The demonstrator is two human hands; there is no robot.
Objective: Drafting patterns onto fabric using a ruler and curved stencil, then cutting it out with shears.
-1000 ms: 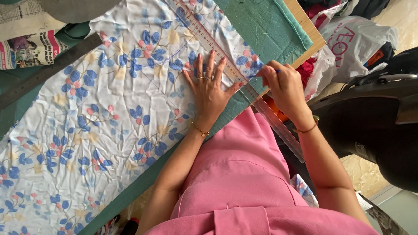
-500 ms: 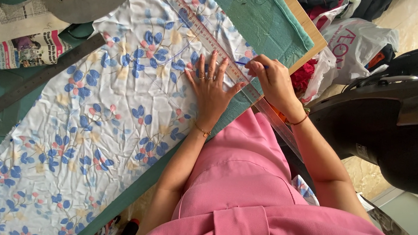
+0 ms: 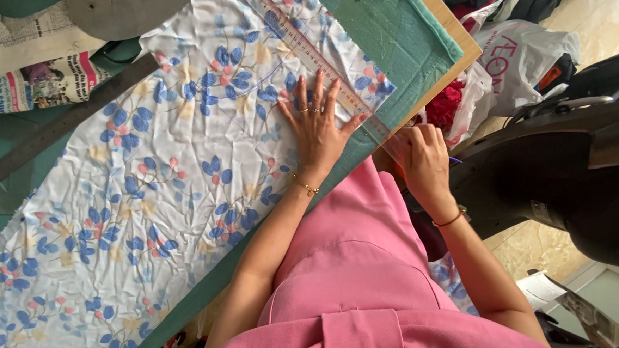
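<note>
White plastic bag (image 3: 524, 54) beyond table edge | left hand (image 3: 317, 125) fingers spread on floral fabric (image 3: 153, 187) | right hand (image 3: 424, 162) fingers curled on clear ruler (image 3: 309, 50)

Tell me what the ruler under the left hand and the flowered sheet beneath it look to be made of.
Ruler: seemingly clear plastic, glossy; the print shows through it. Flowered sheet: thin woven fabric, matte, finely creased all over. The left hand lies flat across both.

Left hand (image 3: 317, 125) pressed flat, fingers spread wide, wrist straight, forearm extended forward. Right hand (image 3: 423, 159) curled loosely, knuckles up, wrist bent slightly, arm reaching out from the body's right side.
</note>
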